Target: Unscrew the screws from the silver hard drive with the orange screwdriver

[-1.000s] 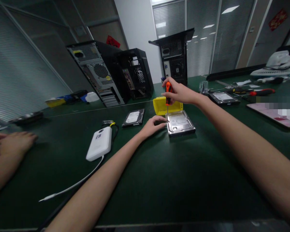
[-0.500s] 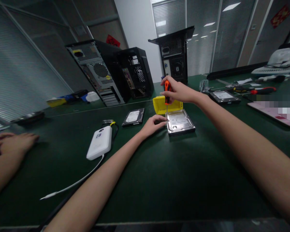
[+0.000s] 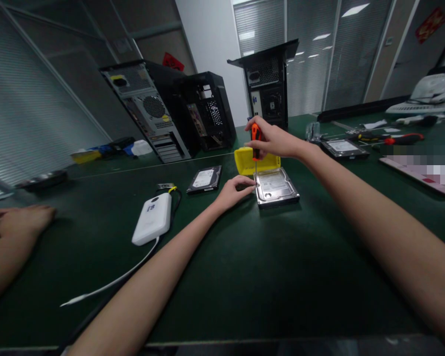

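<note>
A silver hard drive (image 3: 276, 187) lies flat on the green tabletop in front of me. My right hand (image 3: 269, 138) is closed around the orange and black handle of a screwdriver (image 3: 256, 134). Its shaft stands almost upright, with the tip at the left edge of the drive. From the left, my left hand (image 3: 234, 192) rests on the table, thumb and forefinger closed against that same edge beside the tip. Directly behind the drive is a yellow plastic case (image 3: 245, 160). Whatever lies under the screwdriver tip is too small to make out.
A second hard drive (image 3: 204, 179) lies left of my hands, a third (image 3: 343, 147) to the right by some pliers (image 3: 404, 139). A white power bank (image 3: 154, 217) trails a cable. Computer cases (image 3: 163, 109) stand behind. Another person's hand (image 3: 25, 222) rests at far left.
Almost nothing differs. The screwdriver handle has shifted very slightly in my right hand's grip, and the other person's hand has drawn a little to the left.
</note>
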`<state>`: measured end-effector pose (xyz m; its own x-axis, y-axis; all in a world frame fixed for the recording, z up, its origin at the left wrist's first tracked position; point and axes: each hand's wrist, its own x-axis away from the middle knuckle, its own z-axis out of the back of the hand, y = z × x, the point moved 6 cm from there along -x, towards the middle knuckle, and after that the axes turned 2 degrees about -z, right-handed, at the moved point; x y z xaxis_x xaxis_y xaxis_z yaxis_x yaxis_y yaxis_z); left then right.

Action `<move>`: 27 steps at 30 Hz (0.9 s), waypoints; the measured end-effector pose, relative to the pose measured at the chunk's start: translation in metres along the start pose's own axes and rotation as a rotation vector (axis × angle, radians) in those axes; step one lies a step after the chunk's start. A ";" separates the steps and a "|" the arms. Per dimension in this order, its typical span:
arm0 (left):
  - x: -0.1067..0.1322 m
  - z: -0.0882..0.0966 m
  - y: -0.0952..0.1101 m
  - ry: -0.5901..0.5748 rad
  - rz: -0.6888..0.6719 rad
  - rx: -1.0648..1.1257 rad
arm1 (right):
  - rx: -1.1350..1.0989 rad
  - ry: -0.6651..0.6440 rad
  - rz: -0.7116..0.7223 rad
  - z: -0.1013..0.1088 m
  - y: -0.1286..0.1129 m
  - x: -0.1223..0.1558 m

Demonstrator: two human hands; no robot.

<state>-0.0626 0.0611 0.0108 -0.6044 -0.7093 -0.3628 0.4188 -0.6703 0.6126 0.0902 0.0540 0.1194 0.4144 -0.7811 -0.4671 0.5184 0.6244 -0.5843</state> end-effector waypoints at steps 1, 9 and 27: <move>0.000 0.000 0.000 0.002 -0.001 -0.003 | 0.005 0.002 0.000 0.000 0.000 0.000; 0.001 0.000 0.000 0.013 -0.007 -0.004 | -0.010 -0.021 0.020 -0.004 -0.002 0.001; 0.000 -0.001 -0.003 0.005 0.014 -0.023 | -0.013 0.080 0.020 -0.004 0.002 -0.002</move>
<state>-0.0632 0.0624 0.0084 -0.5953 -0.7195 -0.3577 0.4424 -0.6651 0.6015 0.0868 0.0569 0.1168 0.3634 -0.7665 -0.5295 0.5010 0.6400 -0.5825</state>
